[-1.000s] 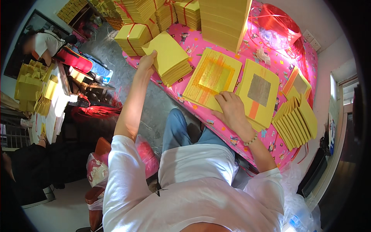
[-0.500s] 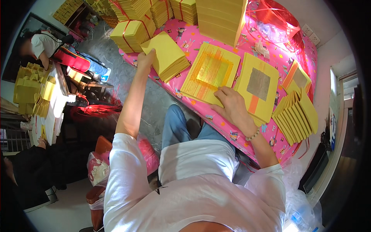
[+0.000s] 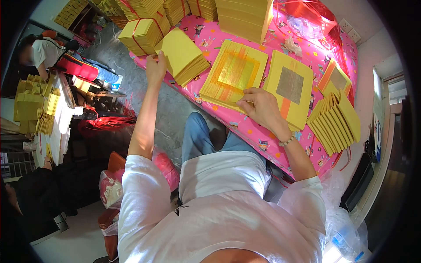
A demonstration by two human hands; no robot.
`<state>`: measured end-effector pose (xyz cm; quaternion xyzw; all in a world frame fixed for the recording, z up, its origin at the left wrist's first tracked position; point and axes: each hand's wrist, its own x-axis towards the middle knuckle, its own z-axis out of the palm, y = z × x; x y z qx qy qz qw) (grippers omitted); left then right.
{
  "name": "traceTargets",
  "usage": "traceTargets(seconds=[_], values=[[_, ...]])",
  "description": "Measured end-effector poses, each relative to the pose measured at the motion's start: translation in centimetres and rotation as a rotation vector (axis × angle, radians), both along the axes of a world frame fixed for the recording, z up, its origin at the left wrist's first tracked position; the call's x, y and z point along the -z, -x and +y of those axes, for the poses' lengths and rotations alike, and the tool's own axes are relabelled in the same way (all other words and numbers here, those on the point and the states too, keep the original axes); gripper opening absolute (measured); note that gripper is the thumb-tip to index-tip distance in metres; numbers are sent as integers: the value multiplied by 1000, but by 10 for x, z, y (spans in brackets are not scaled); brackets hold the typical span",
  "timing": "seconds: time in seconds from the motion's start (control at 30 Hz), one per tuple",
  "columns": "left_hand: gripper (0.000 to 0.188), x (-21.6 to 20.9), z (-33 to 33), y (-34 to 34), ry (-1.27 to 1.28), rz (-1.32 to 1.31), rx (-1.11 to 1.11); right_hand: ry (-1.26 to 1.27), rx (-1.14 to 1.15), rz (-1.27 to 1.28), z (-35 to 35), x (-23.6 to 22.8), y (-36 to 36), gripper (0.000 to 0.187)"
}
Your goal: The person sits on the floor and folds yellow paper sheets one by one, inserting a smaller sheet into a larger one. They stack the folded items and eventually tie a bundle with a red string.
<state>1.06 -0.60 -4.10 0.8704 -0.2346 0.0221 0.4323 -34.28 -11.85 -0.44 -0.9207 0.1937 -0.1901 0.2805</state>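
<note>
My left hand [image 3: 155, 69] is beside the left corner of a folded yellow paper stack [image 3: 180, 51] lying at the table's edge. Its fingers are curled with the thumb raised; anything inside them is hidden. My right hand [image 3: 262, 107], with a beaded bracelet on the wrist, pinches the near right corner of a flat yellow paper stack [image 3: 210, 90]. An orange-bordered square with a shiny gold middle [image 3: 238, 72] marks that stack's top sheet. Right of it lies another yellow paper stack [image 3: 280, 61] bearing a dull grey square and an orange band.
A pink patterned cloth [image 3: 206, 33] covers the table. Strapped yellow bundles [image 3: 138, 37] and a tall yellow block [image 3: 243, 17] stand at the back. Fanned folded paper [image 3: 331, 125] lies right, below red strands [image 3: 337, 48]. Another person [image 3: 46, 52] works at the left table.
My left hand has shifted slightly left, off the folded stack's corner. My right hand's fingers have drawn together at the flat stack's corner. The whole view has shifted slightly.
</note>
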Motion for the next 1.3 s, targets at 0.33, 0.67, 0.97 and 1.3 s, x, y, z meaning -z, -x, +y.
traceTargets(seconds=[0.33, 0.67, 0.97, 1.3], values=[[36, -36, 27, 123, -25, -357, 939, -60, 47, 35, -1, 3, 1, 21], [42, -38, 14, 147, -148, -409, 1035, -150, 85, 103, -1, -4, 1, 21], [33, -20, -5, 159, -37, -506, 971, -32, 66, -216, -5, -28, 0, 49], [21, -21, 16, 154, 623, 488, 902, -539, 81, -486, -27, -4, -9, 106]])
